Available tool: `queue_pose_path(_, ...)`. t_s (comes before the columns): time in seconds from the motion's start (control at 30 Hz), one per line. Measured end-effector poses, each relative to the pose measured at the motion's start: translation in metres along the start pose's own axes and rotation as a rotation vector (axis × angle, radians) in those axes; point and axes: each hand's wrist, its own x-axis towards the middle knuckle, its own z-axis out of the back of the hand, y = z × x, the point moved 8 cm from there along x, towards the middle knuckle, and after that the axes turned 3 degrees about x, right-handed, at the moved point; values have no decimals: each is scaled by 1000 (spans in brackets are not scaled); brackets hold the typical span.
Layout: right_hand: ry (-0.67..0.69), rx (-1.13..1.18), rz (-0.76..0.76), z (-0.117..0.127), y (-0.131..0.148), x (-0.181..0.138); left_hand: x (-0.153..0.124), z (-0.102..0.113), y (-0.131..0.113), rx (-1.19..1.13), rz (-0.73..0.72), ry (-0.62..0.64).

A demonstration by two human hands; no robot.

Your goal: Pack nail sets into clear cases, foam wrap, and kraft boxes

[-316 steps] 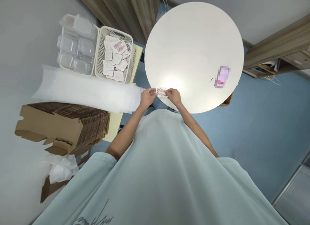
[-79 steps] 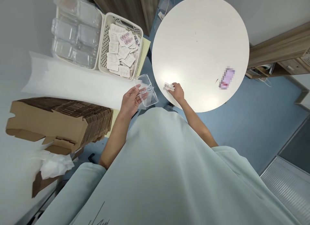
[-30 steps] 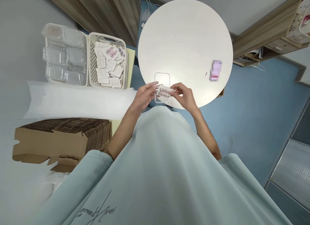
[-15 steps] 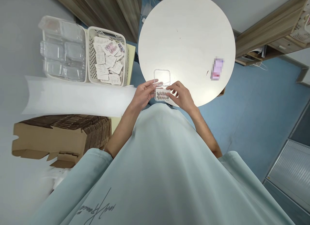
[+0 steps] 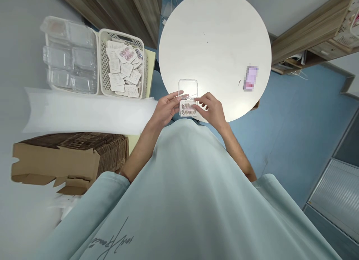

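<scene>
My left hand holds a small clear plastic box by its left side, fingers and thumb closed around it near the hinge. The lid stands open, away from my body. In the base sits a white card bearing two rows of small shiny pieces; I cannot make out their exact kind. My right hand is at the right side of the box, with thumb and forefinger bent onto the card's edge and the other fingers curled. The box is over the near edge of the round white table.
A pixelated purple object lies on the table's right. At left stand a basket of cards, a bin of clear plastic boxes, white sheets and stacked cardboard boxes. A wooden shelf unit stands at right.
The card lies flatter in the box base, and its rows show more fully. My right thumb and forefinger have shifted slightly at its right edge. My left hand keeps its hold.
</scene>
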Motion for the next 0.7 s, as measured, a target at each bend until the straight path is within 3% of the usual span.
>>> queue_pose_path(0.13,-171,178,-158,11,-22,8,-8,-3,-2,11,8,44)
queue_pose_path(0.3,-101,416,-333,-2,-45,20,-19,-8,-1,6,38,130)
queue_pose_path(0.43,-79,470,-341,-8,-44,23,-22,-9,5,-12,56,174)
queue_pose_path(0.7,-102,421,-290,2,-30,27,-20,-5,19,-75,85,122)
